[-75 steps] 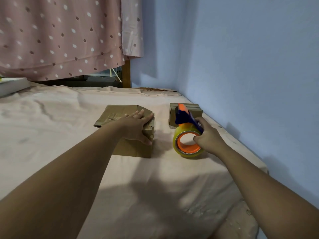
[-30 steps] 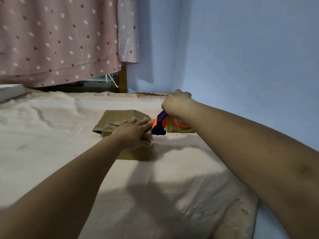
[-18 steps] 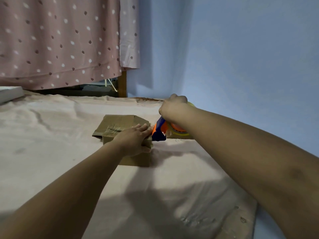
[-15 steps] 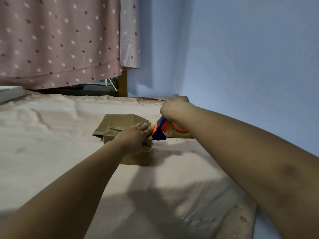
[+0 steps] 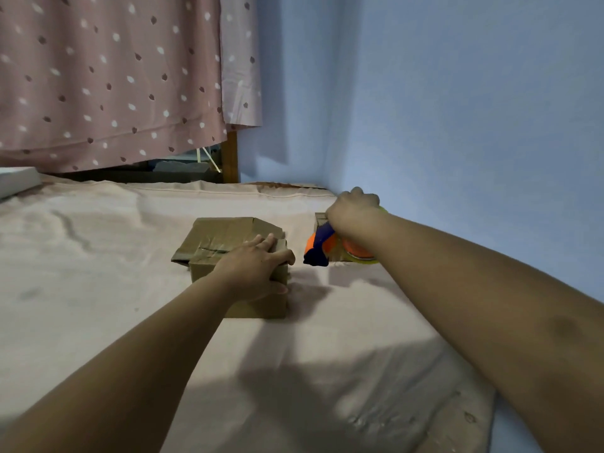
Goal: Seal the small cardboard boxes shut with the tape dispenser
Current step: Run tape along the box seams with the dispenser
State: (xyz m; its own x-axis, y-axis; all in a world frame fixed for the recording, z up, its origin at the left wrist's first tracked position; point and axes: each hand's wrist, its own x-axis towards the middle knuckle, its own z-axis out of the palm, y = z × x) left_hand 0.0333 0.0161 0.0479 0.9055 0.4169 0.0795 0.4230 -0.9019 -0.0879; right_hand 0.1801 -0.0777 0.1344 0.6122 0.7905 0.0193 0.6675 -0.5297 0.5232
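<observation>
A: What is found nearest on the bed (image 5: 98,289)?

B: The near box (image 5: 225,237) is pinned there by the left hand (image 5: 258,269). The hand is laid flat, with the fingers stretched over the top and the thumb dropped down the right side. Brown tape appears to have been run over the flaps already. A dark slit can still be made out along the seam, and one flap is seen jutting at the left corner.

A: And just beyond it?

B: The tape dispenser (image 5: 318,248) is gripped from above by the right hand (image 5: 351,210), with the fingers curled round the handle. Its blue nose is pointed at the near box, just beside the right edge. No contact can be made out. A second box (image 5: 321,219) is largely hidden behind the dispenser and its tape roll (image 5: 358,253), close to the wall (image 5: 457,125).

A: How should the step be done well?

B: It is judged that the nose should be set on the right side wall, below the top edge, so the tape end is tacked down first. The tape should then be drawn leftward over the slit in one steady pull. The pinning fingers would have to be moved off that line beforehand. Even pressure is advised, since give is to be expected from the soft bed. The jutting flap should be flattened before it is covered.
</observation>
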